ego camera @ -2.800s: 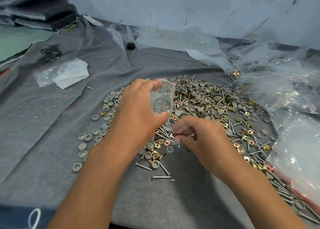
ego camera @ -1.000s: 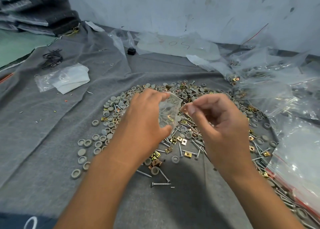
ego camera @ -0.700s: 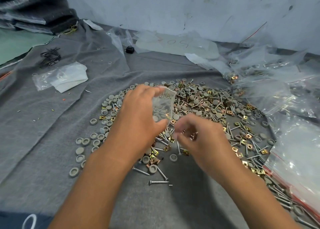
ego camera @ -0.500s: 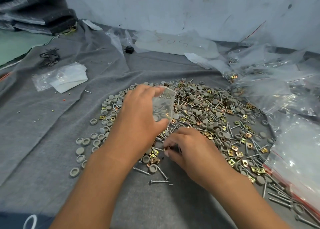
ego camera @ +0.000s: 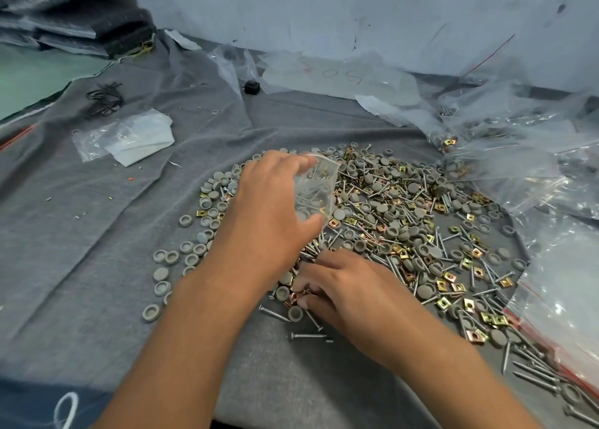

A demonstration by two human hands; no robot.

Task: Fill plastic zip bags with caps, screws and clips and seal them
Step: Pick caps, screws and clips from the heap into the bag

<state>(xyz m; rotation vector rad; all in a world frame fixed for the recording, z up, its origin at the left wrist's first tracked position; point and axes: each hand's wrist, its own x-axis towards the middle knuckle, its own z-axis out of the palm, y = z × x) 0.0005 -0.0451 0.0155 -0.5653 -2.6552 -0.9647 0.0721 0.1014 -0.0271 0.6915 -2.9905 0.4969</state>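
1. The left hand [ego camera: 269, 214] holds a small clear zip bag [ego camera: 316, 190] above the pile, with the fingers on top and the thumb below, curled around the bag. The mouth of the bag seems to point to the right and looks open.
2. Inside the bag I can see some thin screws, at least one gray cap, and a yellow piece that is probably a clip. The bag looks only partly filled, and it is not yet sealed.
3. The right hand [ego camera: 343, 286] is low on the near edge of the pile, fingers bent onto the small parts. It seems to pinch a copper-colored clip, but the fingertips hide the piece, so I cannot tell for sure.
4. Finished work: at the right side lie several clear bags [ego camera: 518, 156] with parts inside; some have a red zip line. Whether all are closed is not visible.
5. Work left: a big pile of loose parts [ego camera: 405, 221] is on the gray cloth [ego camera: 97, 234], so in my judgement many bags remain to fill.
6. Materials: the caps are round, matte gray plastic, some lying hollow side up. The screws are thin, shiny metal with flat heads. The clips are small square metal pieces, yellow or copper in color, with a hole.
7. The cloth is soft and wrinkled. A flat stack of empty bags [ego camera: 129, 137] lies far left.
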